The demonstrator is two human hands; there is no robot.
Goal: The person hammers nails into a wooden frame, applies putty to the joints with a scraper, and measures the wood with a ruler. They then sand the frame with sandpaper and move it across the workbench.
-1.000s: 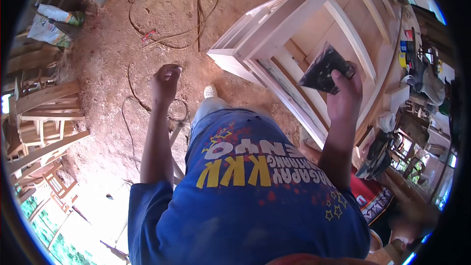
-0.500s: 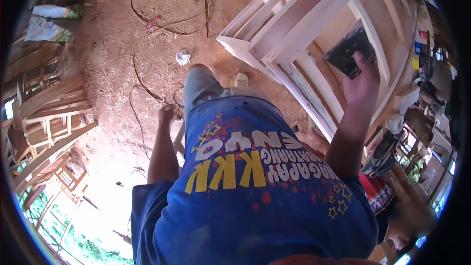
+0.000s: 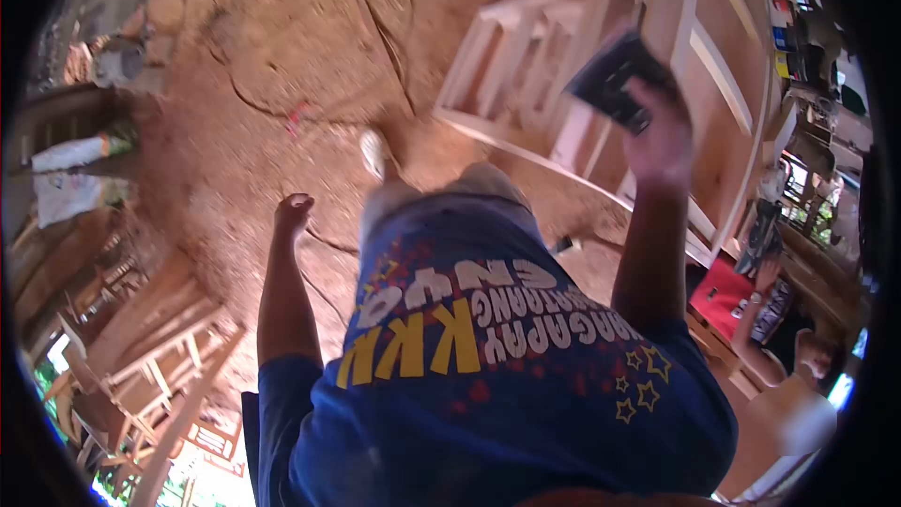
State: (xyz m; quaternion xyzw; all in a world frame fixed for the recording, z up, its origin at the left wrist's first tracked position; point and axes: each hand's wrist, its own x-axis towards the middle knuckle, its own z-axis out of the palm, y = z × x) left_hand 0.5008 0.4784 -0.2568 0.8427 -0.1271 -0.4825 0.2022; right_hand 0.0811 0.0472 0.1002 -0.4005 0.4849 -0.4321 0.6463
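Observation:
My right hand (image 3: 660,131) is closed on a black flat rectangular object (image 3: 615,80), held up in front of a pale wooden frame (image 3: 526,56); the thumb lies across its near face. Motion blur hides what kind of object it is. My left hand (image 3: 295,213) hangs low over the dirt floor, its fingers curled in and nothing visible in them. A dark cable (image 3: 328,242) runs along the ground close by that hand. Beneath me, one pale shoe (image 3: 374,154) shows ahead of my trouser leg.
Dirt floor (image 3: 300,66) with a long cord and a small red item (image 3: 297,118) lies ahead. Stacked wooden pieces (image 3: 141,319) stand at the left, near white sacks (image 3: 75,192). At the right, another person in a red and black shirt (image 3: 723,296) is beside cluttered shelving.
My view has shifted and a leg has stepped forward. The right hand, with the black object, has moved left across the view relative to the frame. My left hand has swung slightly left.

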